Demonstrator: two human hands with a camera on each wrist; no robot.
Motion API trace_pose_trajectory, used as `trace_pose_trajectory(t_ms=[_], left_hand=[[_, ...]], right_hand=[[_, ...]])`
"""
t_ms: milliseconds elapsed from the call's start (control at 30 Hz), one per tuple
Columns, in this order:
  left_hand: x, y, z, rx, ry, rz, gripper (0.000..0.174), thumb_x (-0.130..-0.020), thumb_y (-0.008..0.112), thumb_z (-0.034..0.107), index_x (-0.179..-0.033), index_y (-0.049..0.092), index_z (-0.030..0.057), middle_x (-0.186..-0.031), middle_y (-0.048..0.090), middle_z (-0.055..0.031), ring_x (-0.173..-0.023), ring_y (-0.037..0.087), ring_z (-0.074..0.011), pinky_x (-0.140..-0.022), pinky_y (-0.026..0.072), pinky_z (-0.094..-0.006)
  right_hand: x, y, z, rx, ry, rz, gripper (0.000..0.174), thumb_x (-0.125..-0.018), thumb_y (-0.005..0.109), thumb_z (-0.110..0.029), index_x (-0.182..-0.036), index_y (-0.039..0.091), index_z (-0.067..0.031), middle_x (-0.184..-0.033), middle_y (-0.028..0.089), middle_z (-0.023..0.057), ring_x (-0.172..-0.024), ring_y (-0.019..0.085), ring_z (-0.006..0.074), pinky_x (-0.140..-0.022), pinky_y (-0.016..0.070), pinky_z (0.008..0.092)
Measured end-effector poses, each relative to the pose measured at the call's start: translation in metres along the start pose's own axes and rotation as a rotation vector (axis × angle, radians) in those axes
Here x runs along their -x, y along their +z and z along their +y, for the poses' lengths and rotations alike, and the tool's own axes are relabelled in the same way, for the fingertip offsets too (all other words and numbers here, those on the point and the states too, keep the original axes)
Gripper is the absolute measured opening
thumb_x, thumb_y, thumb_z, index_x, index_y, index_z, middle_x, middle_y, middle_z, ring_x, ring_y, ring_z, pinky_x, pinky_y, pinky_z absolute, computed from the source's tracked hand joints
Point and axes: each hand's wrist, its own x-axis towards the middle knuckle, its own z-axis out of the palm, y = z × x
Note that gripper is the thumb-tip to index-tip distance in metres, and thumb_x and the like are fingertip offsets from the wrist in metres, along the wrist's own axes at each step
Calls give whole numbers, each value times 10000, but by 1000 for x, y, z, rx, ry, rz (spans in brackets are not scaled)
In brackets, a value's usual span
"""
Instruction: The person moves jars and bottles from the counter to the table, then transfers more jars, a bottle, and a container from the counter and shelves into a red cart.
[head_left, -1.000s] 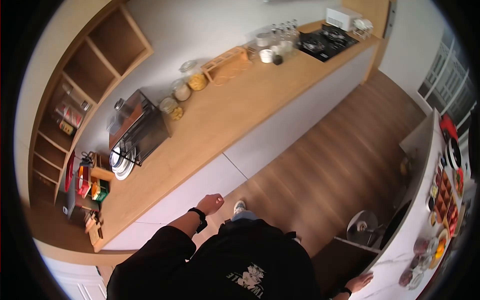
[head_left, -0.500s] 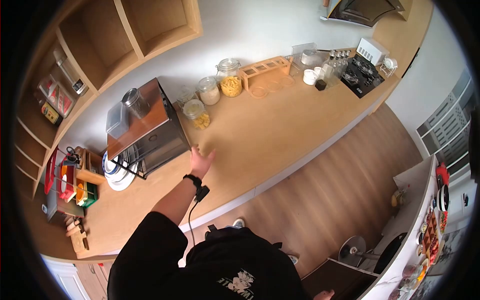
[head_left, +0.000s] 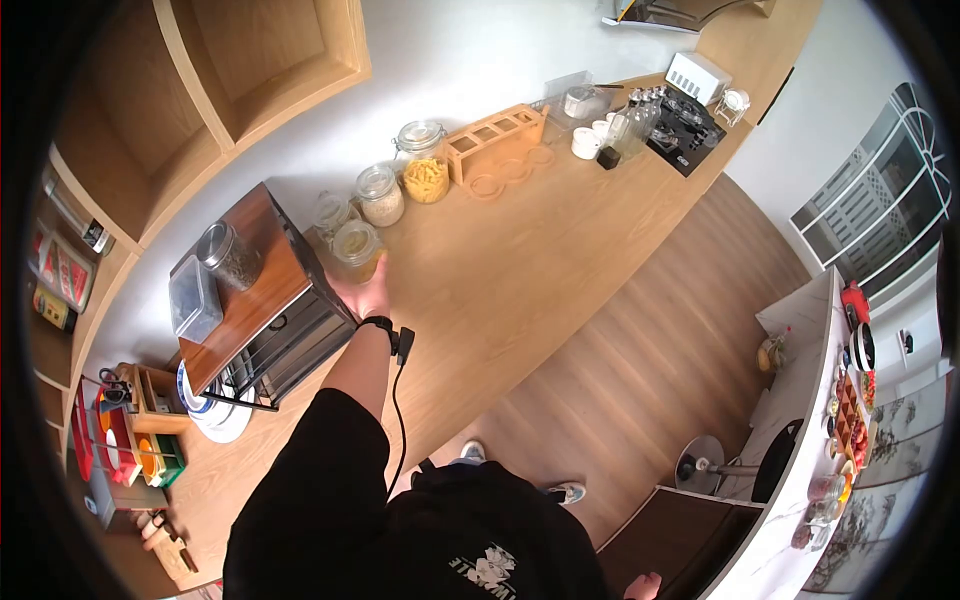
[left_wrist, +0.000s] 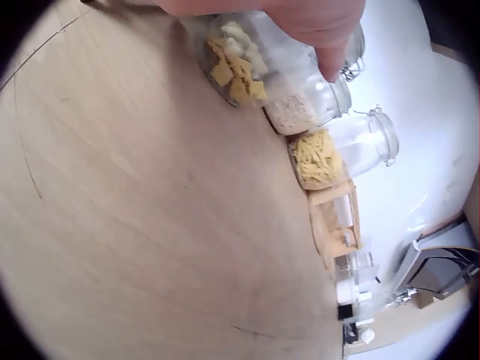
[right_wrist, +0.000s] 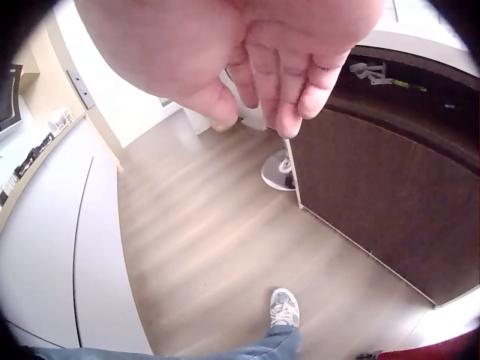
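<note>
Head view: found left hand (head_left: 367, 294) at near jar (head_left: 356, 243), on counter (head_left: 480, 300) beside dark box (head_left: 278, 277), but cannot tell whether gripping; found right hand (head_left: 643, 587) empty, loosely bent; advise wrapping thumb squarely round jar's body, clear of rear jar (head_left: 332, 210), before lifting.

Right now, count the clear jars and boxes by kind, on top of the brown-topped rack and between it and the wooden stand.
Jars: 5, one on the rack, four on the counter
Clear box: 1, on the rack
Total: 6
</note>
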Motion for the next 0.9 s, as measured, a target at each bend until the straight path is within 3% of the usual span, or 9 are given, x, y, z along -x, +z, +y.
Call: trace_pose_trajectory(t_ms=[233, 333, 400, 433, 500, 667, 733, 800, 900], left_hand=[[-18, 14, -17, 120, 174, -100, 1436, -572, 957, 601, -1617, 178, -1, -1665, 271, -217, -1538, 287, -315, -1275, 222, -412], [-18, 7, -3, -32, 86, -192, 1304, -587, 996, 472, -1556, 293, -45, -1568, 419, -237, -1455, 419, -322, -1230, 314, -449], [-32, 25, -29, 335, 208, -248, 1166, -613, 1013, 298, -1517, 352, -25, -1507, 483, -211, -1394, 473, -303, -1190, 370, -448], [-36, 22, -26, 346, 173, -285, 1106, -633, 1004, 231, -1503, 369, -17, -1492, 492, -199, -1382, 477, -292, -1185, 372, -437], [-18, 16, -22, 410, 166, -365, 1017, -687, 977, 151, -1489, 374, -14, -1480, 500, -170, -1359, 490, -278, -1173, 376, -424], [52, -37, 16, 658, 207, -699, 939, -783, 884, 38, -1534, 321, 17, -1479, 492, -146, -1337, 504, -281, -1133, 422, -428], [85, -63, 30, 649, 137, -979, 1043, -743, 866, -35, -1576, 241, 26, -1557, 393, -156, -1439, 405, -294, -1212, 333, -434], [127, -86, 46, 501, 294, -1194, 1075, -698, 881, -8, -1571, 255, 22, -1569, 371, -161, -1453, 389, -299, -1222, 331, -452], [222, -124, 93, 496, 381, -1487, 1110, -653, 904, 35, -1565, 272, 17, -1577, 357, -160, -1461, 381, -297, -1228, 333, -468]], right_hand=[[26, 18, 45, 17, 154, -16, 361, -1017, 547, -160, -1318, 648, 11, -1327, 676, 220, -1235, 633, 365, -1065, 488, 449], [26, 3, 59, 82, 93, -27, 349, -1012, 556, -159, -1295, 652, 21, -1268, 695, 229, -1191, 650, 352, -1024, 512, 445], [12, 4, 63, -43, 124, 12, 270, -950, 580, -63, -1196, 668, 5, -1037, 738, 209, -918, 737, 346, -832, 602, 428], [-3, 15, 78, -74, 159, 27, 270, -950, 580, -63, -1196, 668, 5, -1037, 738, 209, -918, 737, 346, -832, 602, 428], [-23, 32, 107, -100, -100, 294, 144, -873, 597, -26, -987, 683, -3, -753, 711, 153, -633, 711, 318, -612, 593, 420], [-34, 10, 21, -308, -187, 269, 183, -881, 651, -70, -1050, 689, -10, -953, 720, 206, -901, 713, 375, -811, 574, 438], [-36, -17, -30, -323, -310, 221, 260, -897, 649, -98, -1140, 695, -18, -1062, 727, 199, -1009, 706, 369, -892, 569, 431], [-48, -34, -72, -389, -431, 189, 355, -899, 639, -104, -1249, 666, -49, -1214, 697, 195, -1078, 696, 356, -909, 569, 430], [-38, -118, -159, -375, -618, 45, 410, -935, 690, -186, -1322, 619, -73, -1254, 673, 181, -1104, 678, 342, -949, 558, 432]])
